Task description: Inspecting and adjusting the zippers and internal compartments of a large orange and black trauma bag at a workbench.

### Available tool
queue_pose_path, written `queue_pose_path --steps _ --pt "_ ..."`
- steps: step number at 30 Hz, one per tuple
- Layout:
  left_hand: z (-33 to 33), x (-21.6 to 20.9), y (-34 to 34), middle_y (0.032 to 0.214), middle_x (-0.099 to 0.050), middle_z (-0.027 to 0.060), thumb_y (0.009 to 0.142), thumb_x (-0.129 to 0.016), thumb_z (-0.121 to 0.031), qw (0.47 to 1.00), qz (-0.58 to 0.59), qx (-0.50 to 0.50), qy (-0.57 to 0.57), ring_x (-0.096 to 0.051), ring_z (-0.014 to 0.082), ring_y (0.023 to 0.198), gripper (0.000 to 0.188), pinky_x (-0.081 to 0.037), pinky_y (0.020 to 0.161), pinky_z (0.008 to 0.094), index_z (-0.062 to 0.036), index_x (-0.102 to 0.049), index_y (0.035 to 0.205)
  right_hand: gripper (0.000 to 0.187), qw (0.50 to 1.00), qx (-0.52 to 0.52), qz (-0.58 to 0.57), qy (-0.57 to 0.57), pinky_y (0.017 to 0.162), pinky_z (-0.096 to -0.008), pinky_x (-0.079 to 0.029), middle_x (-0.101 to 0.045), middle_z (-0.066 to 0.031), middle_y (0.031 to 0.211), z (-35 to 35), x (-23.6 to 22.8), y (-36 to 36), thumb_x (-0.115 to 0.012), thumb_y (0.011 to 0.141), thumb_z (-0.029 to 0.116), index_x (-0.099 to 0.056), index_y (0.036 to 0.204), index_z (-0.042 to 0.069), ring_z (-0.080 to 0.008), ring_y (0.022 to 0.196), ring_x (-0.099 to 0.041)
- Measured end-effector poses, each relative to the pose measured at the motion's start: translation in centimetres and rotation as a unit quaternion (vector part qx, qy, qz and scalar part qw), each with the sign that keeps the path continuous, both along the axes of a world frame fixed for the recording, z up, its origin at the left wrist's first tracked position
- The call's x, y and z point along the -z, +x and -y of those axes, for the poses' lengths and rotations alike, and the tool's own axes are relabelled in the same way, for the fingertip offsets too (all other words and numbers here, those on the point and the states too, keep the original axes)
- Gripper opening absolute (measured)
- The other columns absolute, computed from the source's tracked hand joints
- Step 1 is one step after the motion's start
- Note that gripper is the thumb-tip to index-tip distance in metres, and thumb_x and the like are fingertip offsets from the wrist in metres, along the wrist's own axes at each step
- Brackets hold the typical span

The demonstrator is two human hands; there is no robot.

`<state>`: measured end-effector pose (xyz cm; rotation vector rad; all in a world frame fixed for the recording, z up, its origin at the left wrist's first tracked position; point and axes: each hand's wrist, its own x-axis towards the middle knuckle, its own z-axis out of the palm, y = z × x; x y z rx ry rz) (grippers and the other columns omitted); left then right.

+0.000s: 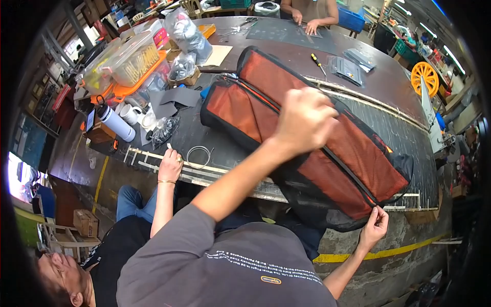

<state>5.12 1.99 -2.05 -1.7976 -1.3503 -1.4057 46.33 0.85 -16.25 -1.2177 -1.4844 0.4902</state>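
Note:
A long black bag point(353, 176) with orange mesh panels lies slantwise over the table's near edge. A black zipper point(348, 173) runs along its length; the far-left stretch shows a reddish gap. My left hand point(309, 120) is over the middle of the bag, fingers curled in and blurred by motion. Whatever it grips is hidden, and it covers part of the zipper line. At the near-right end, my right hand point(375, 225) pinches the bag's edge by the zipper's end between thumb and fingers.
Left of me a co-worker's hand point(171, 166) rests by a coiled wire point(199, 157). A white bottle point(116, 123), mugs point(130, 113) and plastic boxes point(134, 59) crowd the table's left. Beyond the bag lie a screwdriver point(317, 63) and packets point(346, 70). Another person's hands point(309, 25) work opposite.

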Motion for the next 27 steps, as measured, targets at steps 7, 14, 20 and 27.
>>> queue_pose_path --steps 7,14,20,27 --pt "13.0 7.0 -18.1 0.099 -0.078 0.0107 0.098 -0.076 -0.017 0.929 0.170 -0.323 -0.064 -0.072 0.0328 0.090 0.011 -0.057 0.082 0.0436 -0.0081 -0.082 0.101 0.027 0.999 0.034 0.011 0.000 0.094 -0.0326 -0.055 -0.076 -0.0068 0.106 -11.6 5.7 2.2 -0.074 0.112 0.023 -0.074 0.114 -0.004 -0.0145 0.098 -0.067" --pt "13.1 9.6 -18.2 0.106 -0.084 0.0081 0.100 -0.078 -0.015 0.912 0.353 -0.156 -0.137 -0.078 0.0155 0.084 0.022 -0.059 0.076 0.0306 -0.0092 -0.084 0.121 0.032 0.999 0.036 0.014 0.011 0.093 -0.0326 -0.055 -0.077 -0.0059 0.105 -20.1 7.7 3.8 -0.075 0.111 0.030 -0.076 0.113 -0.002 -0.0148 0.097 -0.068" --pt "12.0 8.3 -17.3 0.095 -0.079 0.0070 0.097 -0.082 -0.018 0.906 0.336 -0.211 -0.146 -0.075 0.0176 0.074 0.019 -0.057 0.071 0.0332 -0.0092 -0.085 0.113 0.030 0.999 0.035 -0.009 0.014 0.093 -0.0310 -0.055 -0.078 -0.0046 0.105 -20.6 8.4 3.7 -0.076 0.110 0.028 -0.076 0.112 -0.001 -0.0132 0.097 -0.068" --pt "11.2 7.1 -16.7 0.091 -0.073 0.0054 0.094 -0.084 -0.023 0.927 0.245 -0.226 -0.170 -0.073 0.0240 0.074 0.016 -0.057 0.071 0.0393 -0.0094 -0.085 0.102 0.032 0.998 0.057 -0.006 0.011 0.094 -0.0311 -0.054 -0.078 -0.0047 0.105 -19.9 8.5 3.0 -0.076 0.110 0.030 -0.076 0.113 -0.002 -0.0132 0.097 -0.069"
